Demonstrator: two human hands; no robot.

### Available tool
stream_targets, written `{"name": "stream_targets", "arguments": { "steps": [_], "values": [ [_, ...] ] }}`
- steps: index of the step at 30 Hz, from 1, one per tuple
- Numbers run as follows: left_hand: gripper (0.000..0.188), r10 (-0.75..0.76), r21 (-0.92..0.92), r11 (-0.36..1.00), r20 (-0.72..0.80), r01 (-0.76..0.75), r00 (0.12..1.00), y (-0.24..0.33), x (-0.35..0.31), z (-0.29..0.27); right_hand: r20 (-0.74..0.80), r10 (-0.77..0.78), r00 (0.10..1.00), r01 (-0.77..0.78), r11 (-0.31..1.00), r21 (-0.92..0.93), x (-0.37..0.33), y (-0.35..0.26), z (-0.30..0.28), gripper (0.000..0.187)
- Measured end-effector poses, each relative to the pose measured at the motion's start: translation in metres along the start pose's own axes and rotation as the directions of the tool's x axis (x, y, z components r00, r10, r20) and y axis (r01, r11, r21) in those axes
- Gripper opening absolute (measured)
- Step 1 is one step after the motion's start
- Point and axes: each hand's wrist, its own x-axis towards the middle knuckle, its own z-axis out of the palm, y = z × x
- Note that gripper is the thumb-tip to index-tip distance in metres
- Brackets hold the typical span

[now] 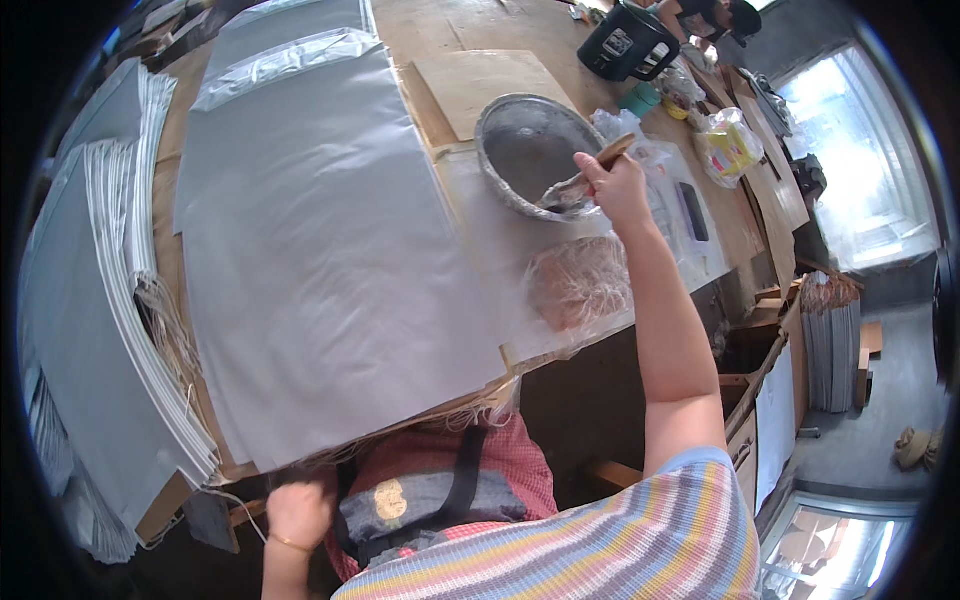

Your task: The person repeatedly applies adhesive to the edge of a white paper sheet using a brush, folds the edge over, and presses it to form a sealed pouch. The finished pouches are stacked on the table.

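Two hands, well apart: the left hand (300, 513) low by the table (440, 28), the right hand (624, 190) up at the grey basin (488, 167).
Nearest my view, the left hand is blurred and seems half-curled; I cannot tell whether it holds anything. Beyond it lie grey sheets (330, 230), which I judge thin and limp, best lifted by their edges. Farther off, the right hand is closed round the wooden handle of a brush (568, 192), its head over the basin's near rim. From my remote seat I expect it light, stiff in the wood, soft and slick at the wet-looking head; I favour a mid-handle hold.
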Motion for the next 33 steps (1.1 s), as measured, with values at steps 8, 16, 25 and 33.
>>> {"name": "stream_targets", "arguments": {
  "steps": [8,16,25,33],
  "values": [
    [0.029,0.088,-0.121,0.976,-0.548,-0.183,0.832,-0.003,0.06,0.088,-0.056,-0.006,0.998,0.041,0.749,0.662,-0.126,-0.125,-0.03,0.006],
    [0.011,-0.054,-0.193,0.979,-0.583,-0.073,0.811,0.02,-0.021,0.025,0.377,-0.791,0.483,0.512,0.604,0.611,-0.262,-0.199,0.076,0.018],
    [0.007,-0.075,-0.102,0.995,-0.624,0.015,0.777,0.015,-0.008,-0.002,0.528,-0.679,0.51,0.443,0.734,0.515,-0.277,-0.223,0.11,0.012],
    [0.008,-0.053,-0.061,0.998,-0.645,0.018,0.762,0.012,-0.004,0.002,0.512,-0.633,0.581,0.332,0.759,0.561,-0.286,-0.224,0.122,0.005]
  ]
}}
